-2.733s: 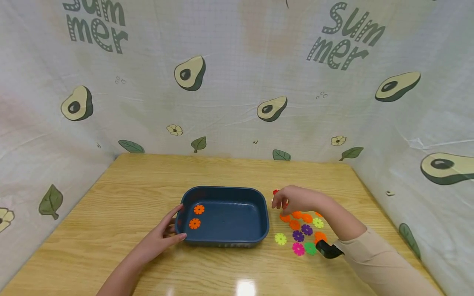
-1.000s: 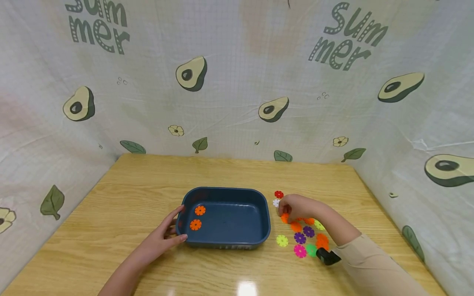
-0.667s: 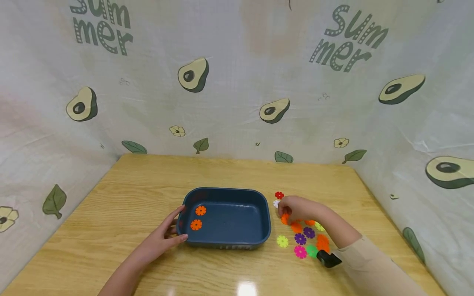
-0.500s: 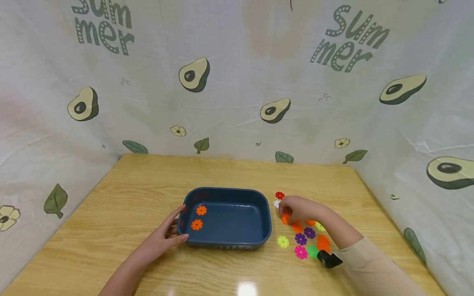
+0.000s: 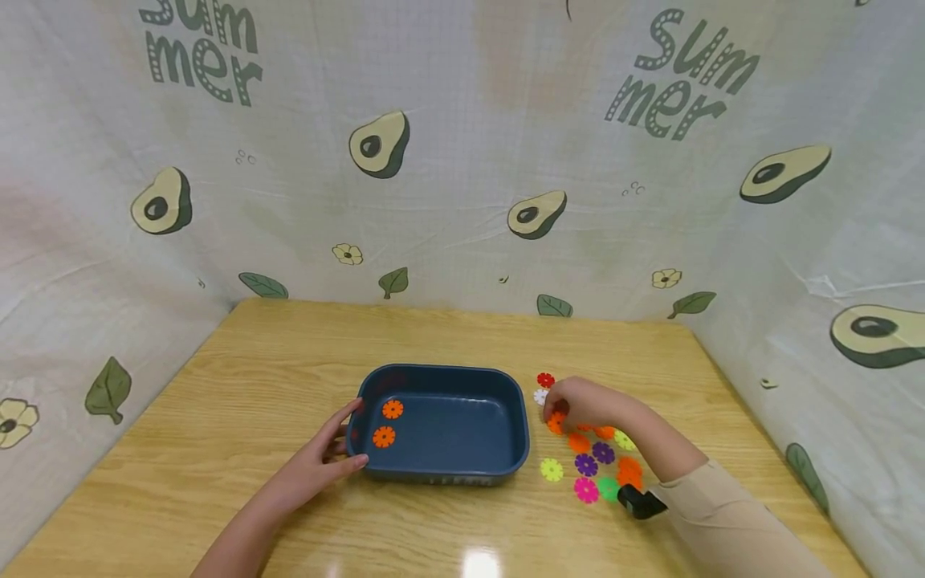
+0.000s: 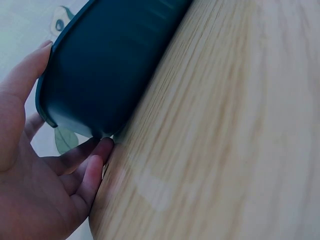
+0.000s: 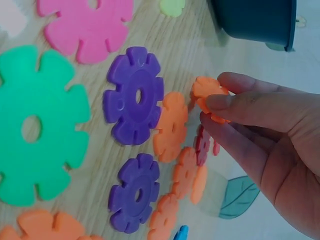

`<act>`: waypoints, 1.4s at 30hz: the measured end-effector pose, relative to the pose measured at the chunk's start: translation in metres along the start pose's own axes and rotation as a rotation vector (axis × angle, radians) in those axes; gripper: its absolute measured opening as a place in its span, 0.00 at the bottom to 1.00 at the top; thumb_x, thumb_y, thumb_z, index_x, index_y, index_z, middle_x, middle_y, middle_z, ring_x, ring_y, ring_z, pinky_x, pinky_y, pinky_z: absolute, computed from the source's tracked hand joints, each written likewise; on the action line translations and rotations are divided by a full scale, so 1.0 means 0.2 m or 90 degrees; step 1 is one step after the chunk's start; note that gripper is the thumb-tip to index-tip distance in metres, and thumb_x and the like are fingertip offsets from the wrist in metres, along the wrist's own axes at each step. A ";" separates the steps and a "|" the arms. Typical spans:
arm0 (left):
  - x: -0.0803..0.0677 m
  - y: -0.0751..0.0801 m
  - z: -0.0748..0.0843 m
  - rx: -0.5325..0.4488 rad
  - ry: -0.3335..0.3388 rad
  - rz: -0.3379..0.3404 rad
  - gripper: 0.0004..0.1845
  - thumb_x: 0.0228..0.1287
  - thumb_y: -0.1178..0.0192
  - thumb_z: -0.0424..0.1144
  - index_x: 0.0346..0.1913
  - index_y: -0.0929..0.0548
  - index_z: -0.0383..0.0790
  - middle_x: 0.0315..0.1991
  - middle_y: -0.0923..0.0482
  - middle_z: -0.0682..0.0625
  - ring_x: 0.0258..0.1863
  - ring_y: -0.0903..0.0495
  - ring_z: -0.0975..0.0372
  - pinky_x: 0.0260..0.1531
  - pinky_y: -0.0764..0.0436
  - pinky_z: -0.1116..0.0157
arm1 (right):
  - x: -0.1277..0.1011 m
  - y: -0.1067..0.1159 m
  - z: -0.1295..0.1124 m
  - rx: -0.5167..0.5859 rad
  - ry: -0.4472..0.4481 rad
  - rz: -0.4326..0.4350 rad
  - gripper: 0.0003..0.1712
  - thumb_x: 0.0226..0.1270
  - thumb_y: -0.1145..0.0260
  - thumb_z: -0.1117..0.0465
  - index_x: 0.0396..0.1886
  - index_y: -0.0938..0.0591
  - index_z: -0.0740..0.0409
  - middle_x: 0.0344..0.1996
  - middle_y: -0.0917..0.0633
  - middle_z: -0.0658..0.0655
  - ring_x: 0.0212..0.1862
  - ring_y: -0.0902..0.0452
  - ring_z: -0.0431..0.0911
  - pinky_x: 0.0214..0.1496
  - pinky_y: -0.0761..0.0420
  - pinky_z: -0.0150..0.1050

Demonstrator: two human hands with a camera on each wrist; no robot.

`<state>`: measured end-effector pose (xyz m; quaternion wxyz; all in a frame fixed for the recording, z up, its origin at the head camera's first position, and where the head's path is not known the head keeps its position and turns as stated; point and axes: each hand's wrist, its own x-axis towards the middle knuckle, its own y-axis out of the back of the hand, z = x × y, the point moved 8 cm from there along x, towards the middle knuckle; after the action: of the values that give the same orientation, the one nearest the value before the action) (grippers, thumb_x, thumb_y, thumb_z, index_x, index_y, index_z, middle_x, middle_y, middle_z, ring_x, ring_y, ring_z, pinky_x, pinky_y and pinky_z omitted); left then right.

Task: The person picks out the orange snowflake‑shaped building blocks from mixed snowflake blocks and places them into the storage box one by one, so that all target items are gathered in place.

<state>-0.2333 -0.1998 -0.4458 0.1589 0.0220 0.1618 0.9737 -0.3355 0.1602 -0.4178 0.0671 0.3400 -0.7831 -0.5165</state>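
Indoors, wooden table [image 5: 253, 385], avocado-print cloth walls [image 5: 462, 160], blue tray [image 5: 499, 470]

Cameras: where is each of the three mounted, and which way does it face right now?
Head: looks down at the table; both forearms, left hand, right hand.
Left wrist: beside the tub, facing its outer wall; fingers show.
Right wrist: above the discs, facing the pinched orange disc.
Shared: the tub is in all three.
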 end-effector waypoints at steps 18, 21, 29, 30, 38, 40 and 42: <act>0.00 -0.01 -0.01 -0.012 -0.017 -0.009 0.44 0.67 0.37 0.38 0.78 0.52 0.46 0.64 0.38 0.27 0.57 0.26 0.43 0.46 0.23 0.68 | -0.02 0.18 -0.19 -0.004 0.038 0.007 0.16 0.55 0.33 0.80 0.41 0.12 0.63 0.37 0.16 0.49 0.33 0.21 0.42 0.35 0.20 0.34; 0.00 -0.01 -0.02 -0.017 -0.014 -0.010 0.44 0.67 0.37 0.38 0.78 0.52 0.46 0.64 0.39 0.27 0.58 0.26 0.43 0.46 0.23 0.68 | -0.02 0.22 -0.25 -0.020 0.054 0.016 0.14 0.56 0.31 0.78 0.41 0.12 0.62 0.37 0.16 0.49 0.37 0.21 0.43 0.38 0.20 0.34; 0.00 -0.01 -0.01 -0.016 -0.010 -0.012 0.44 0.67 0.37 0.39 0.78 0.52 0.46 0.64 0.39 0.28 0.57 0.26 0.44 0.46 0.23 0.68 | 0.03 0.25 -0.39 -0.011 0.086 0.006 0.15 0.57 0.32 0.77 0.43 0.12 0.60 0.39 0.16 0.48 0.38 0.21 0.42 0.37 0.20 0.33; 0.00 -0.01 -0.01 -0.013 -0.009 -0.010 0.44 0.67 0.37 0.39 0.78 0.52 0.46 0.64 0.38 0.29 0.57 0.26 0.44 0.46 0.23 0.68 | 0.04 0.25 -0.41 -0.011 0.095 0.003 0.16 0.58 0.32 0.77 0.44 0.12 0.60 0.39 0.16 0.48 0.38 0.21 0.42 0.37 0.20 0.33; 0.00 -0.01 -0.01 -0.007 0.007 0.000 0.43 0.67 0.36 0.39 0.78 0.50 0.47 0.63 0.36 0.31 0.57 0.26 0.44 0.46 0.24 0.68 | 0.11 0.24 -0.57 0.006 0.149 -0.028 0.17 0.60 0.34 0.76 0.44 0.12 0.55 0.42 0.16 0.48 0.40 0.20 0.41 0.39 0.20 0.32; 0.00 -0.02 -0.01 -0.007 0.007 0.002 0.43 0.67 0.36 0.39 0.78 0.50 0.47 0.63 0.36 0.31 0.57 0.26 0.44 0.46 0.24 0.68 | 0.13 0.22 -0.59 0.010 0.150 -0.032 0.16 0.60 0.32 0.75 0.43 0.12 0.55 0.41 0.16 0.47 0.40 0.20 0.41 0.39 0.20 0.32; 0.00 -0.01 0.00 -0.003 0.005 0.004 0.43 0.67 0.36 0.39 0.78 0.50 0.47 0.62 0.36 0.31 0.57 0.26 0.44 0.46 0.24 0.68 | 0.15 0.21 -0.60 0.008 0.149 -0.035 0.14 0.60 0.31 0.74 0.43 0.12 0.55 0.40 0.16 0.47 0.39 0.21 0.40 0.39 0.20 0.33</act>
<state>-0.2331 -0.1972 -0.4475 0.1551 0.0185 0.1600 0.9747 -0.3231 0.0597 -0.3339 0.1417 0.4200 -0.7635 -0.4697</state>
